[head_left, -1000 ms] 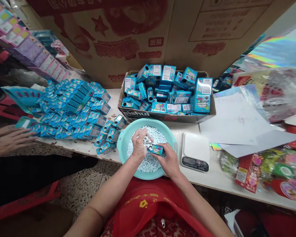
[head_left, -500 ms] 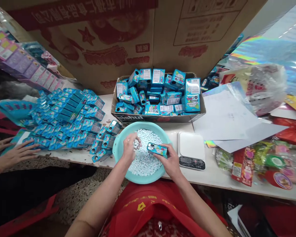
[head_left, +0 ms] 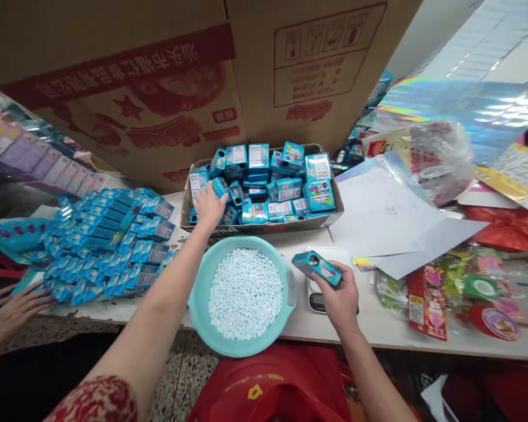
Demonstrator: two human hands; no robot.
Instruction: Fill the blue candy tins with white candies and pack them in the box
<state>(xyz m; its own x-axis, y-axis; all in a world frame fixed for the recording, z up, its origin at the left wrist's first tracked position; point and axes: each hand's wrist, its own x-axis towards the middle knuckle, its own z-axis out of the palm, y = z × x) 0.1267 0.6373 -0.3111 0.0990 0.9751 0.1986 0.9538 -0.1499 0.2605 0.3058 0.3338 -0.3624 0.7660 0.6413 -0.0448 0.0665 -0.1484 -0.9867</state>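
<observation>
My right hand (head_left: 341,293) grips a blue candy box (head_left: 319,265), tilted, with a dark round hole showing on its side, above the kitchen scale (head_left: 313,300). At the left end of an open cardboard tray (head_left: 286,225) full of similar boxes, my left hand (head_left: 209,205) has its fingers closed on a small candy box (head_left: 220,187); the fingertips are partly hidden. Below the tray stands a turquoise basin (head_left: 195,293) holding many small pale candies (head_left: 246,293).
A large carton (head_left: 255,88) rises behind the tray. Heaped blue boxes (head_left: 110,234) lie at left, beside another person's hands (head_left: 22,310). White sheets (head_left: 387,217) and packaged sweets (head_left: 426,302) cover the right side.
My left hand has left the candies in the basin and reached up to the tray. My right hand has carried its box from above the basin to above the scale. The view has shifted.
</observation>
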